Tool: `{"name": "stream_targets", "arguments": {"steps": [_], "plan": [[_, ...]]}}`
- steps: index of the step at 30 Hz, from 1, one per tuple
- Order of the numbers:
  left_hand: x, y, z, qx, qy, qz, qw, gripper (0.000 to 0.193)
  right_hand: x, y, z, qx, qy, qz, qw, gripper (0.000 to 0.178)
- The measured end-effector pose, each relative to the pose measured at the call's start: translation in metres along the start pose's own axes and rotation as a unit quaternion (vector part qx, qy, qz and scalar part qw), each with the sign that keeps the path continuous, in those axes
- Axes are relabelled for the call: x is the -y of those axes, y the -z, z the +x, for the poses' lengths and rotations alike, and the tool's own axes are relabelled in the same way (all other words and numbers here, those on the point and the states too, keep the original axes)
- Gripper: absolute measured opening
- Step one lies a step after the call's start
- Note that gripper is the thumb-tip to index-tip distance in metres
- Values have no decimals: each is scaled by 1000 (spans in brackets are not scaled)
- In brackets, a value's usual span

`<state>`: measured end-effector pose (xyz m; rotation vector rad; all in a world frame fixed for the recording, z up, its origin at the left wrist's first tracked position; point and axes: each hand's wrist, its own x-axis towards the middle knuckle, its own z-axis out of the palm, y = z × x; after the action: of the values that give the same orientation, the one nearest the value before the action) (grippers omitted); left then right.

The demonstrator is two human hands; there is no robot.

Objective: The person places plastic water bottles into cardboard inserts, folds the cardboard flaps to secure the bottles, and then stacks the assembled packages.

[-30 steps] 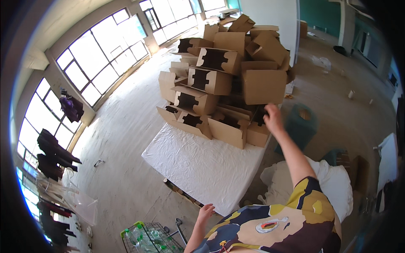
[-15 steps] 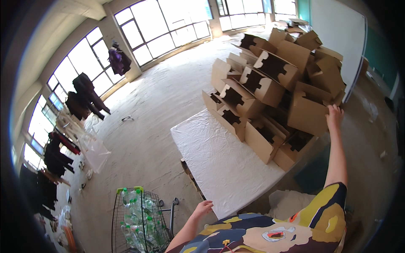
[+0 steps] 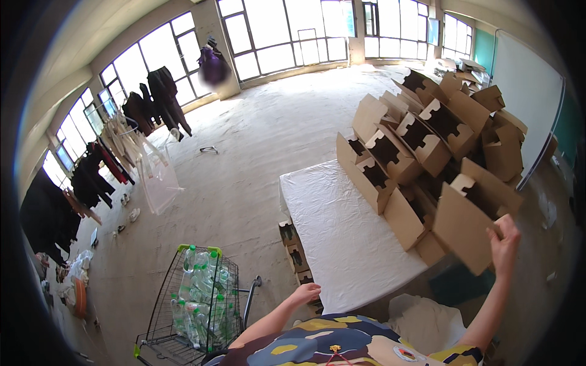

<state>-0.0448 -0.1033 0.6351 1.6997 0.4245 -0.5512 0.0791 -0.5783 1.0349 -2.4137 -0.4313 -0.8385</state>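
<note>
My right hand [image 3: 505,241] is closed on the edge of an open brown cardboard box [image 3: 467,226]. That box is tilted at the right of the pile, its large flap facing me. My left hand [image 3: 306,294] hovers by the near left corner of the white-covered table [image 3: 348,235], fingers loosely apart with nothing in them. Several more open cardboard boxes [image 3: 406,216] with notched dark openings lie stacked on the far right part of the table.
A wire shopping cart [image 3: 163,293] full of green-capped plastic bottles [image 3: 204,287] stands at my left. Beyond it, clothes [image 3: 162,91] hang along the windows. A white bag [image 3: 421,317] lies below the table's near edge. A white board [image 3: 531,91] stands behind the boxes.
My right hand has pulled the cardboard box toward me, away from the pile, and tilted it. The view has swung left. My left hand stays near the table corner.
</note>
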Motion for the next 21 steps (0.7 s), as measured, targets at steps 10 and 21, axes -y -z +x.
{"name": "stream_targets", "arguments": {"steps": [10, 21], "plan": [[-15, 16, -12, -4, -62, -53, 997, 43, 110, -215, -121, 21, -8, 123, 992, 14], [-45, 18, -41, -58, -143, -91, 984, 72, 162, -301, -205, 268, 4, 139, 953, 29]]}}
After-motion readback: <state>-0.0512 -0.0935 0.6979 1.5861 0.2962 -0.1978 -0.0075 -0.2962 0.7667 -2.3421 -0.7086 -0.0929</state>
